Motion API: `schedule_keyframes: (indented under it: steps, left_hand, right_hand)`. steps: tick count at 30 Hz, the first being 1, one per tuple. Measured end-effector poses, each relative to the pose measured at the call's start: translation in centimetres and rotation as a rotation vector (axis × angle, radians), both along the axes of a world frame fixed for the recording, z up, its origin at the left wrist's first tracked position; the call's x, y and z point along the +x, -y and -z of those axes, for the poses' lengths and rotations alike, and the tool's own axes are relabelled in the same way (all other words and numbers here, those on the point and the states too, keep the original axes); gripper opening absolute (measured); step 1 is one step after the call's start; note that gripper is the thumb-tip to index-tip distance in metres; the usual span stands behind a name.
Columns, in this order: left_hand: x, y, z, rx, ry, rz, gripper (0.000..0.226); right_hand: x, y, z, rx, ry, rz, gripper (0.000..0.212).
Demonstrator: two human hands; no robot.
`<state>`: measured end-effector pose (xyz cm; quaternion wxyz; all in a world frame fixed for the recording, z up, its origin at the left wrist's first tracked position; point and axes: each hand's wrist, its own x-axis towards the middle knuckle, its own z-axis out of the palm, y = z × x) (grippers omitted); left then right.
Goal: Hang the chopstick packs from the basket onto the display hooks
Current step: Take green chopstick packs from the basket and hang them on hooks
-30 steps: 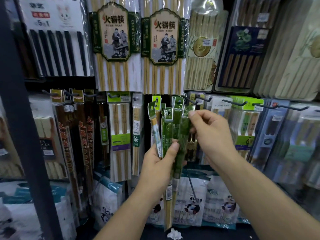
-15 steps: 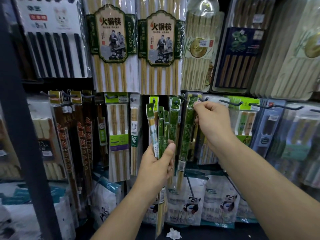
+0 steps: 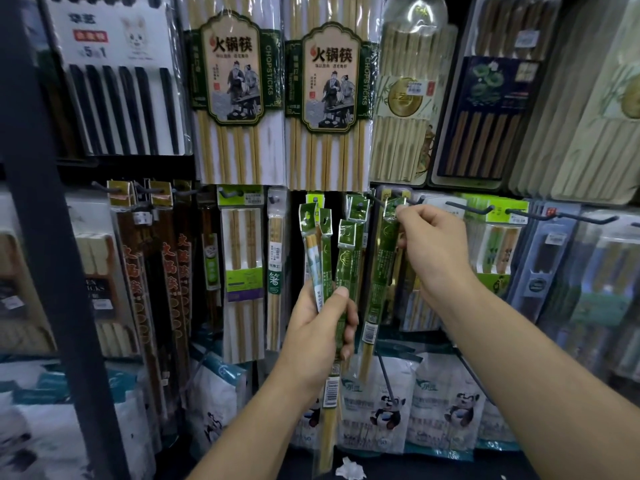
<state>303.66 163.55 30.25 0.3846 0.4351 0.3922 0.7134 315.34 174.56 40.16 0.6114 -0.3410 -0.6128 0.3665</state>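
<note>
My left hand (image 3: pixel 320 327) grips a bundle of several narrow green chopstick packs (image 3: pixel 341 258), upright, in front of the display's middle. My right hand (image 3: pixel 431 251) pinches the top of one more green chopstick pack (image 3: pixel 379 271) and holds it up against a dark display hook (image 3: pixel 403 200). That pack hangs straight down, its barcode end near my left fingers. Whether its hole is over the hook I cannot tell; my fingers cover it. No basket is in view.
Large hot-pot chopstick packs (image 3: pixel 235 98) hang above. Other packs fill the hooks to the left (image 3: pixel 242 265) and right. Bare dark hooks (image 3: pixel 467 207) jut out to the right. Panda-printed bags (image 3: pixel 388 407) stand below. A dark metal upright (image 3: pixel 45 237) runs down the left.
My right hand has lifted the single green pack up and to the right, from beside the bundle to the hook. My left hand has stayed about where it was with the bundle.
</note>
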Motion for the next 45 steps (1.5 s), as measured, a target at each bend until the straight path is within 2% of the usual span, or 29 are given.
schedule_keyframes:
  steps: [3, 8, 13, 16, 21, 24, 26, 29, 34, 42, 45]
  left_hand:
    - [0.1, 0.0, 0.1, -0.022, -0.013, -0.003, 0.031]
    - [0.2, 0.0, 0.0, 0.020, -0.048, -0.001, 0.008]
    - [0.5, -0.2, -0.1, 0.047, -0.065, -0.026, 0.021]
    - [0.4, -0.3, -0.2, 0.045, -0.074, -0.033, 0.019]
    - [0.8, -0.2, -0.3, 0.047, -0.070, -0.023, 0.015]
    - [1.0, -0.2, -0.1, 0.035, -0.063, -0.022, 0.012]
    - [1.1, -0.2, -0.2, 0.034, -0.045, -0.013, 0.011]
    - [1.2, -0.3, -0.2, 0.028, 0.035, 0.000, 0.017]
    - [0.5, -0.6, 0.4, 0.003, -0.058, -0.117, 0.020]
    - [0.4, -0.4, 0.5, -0.067, -0.049, -0.029, 0.024]
    - [0.3, -0.1, 0.3, -0.065, 0.004, 0.033, 0.036]
  right_hand:
    - [0.0, -0.1, 0.0, -0.007, 0.005, 0.001, 0.034]
    - [-0.3, -0.5, 0.2, -0.014, 0.043, 0.039, 0.032]
    - [-0.4, -1.0, 0.9, -0.051, 0.040, 0.077, 0.036]
    - [-0.3, 0.1, 1.6, -0.032, 0.029, 0.105, 0.020]
    - [-0.1, 3.1, 3.0, -0.007, 0.014, -0.124, 0.034]
    - [-0.1, 4.0, 3.2, 0.030, -0.006, -0.200, 0.027]
    - [-0.1, 4.1, 3.2, 0.062, 0.019, -0.166, 0.020]
    - [-0.1, 3.3, 2.7, 0.035, 0.009, -0.127, 0.023]
    - [0.4, 1.8, 0.7, -0.039, -0.068, -0.065, 0.029]
    - [0.0, 0.5, 0.2, -0.021, -0.049, -0.009, 0.031]
    - [0.0, 0.4, 0.1, -0.030, -0.034, 0.006, 0.031]
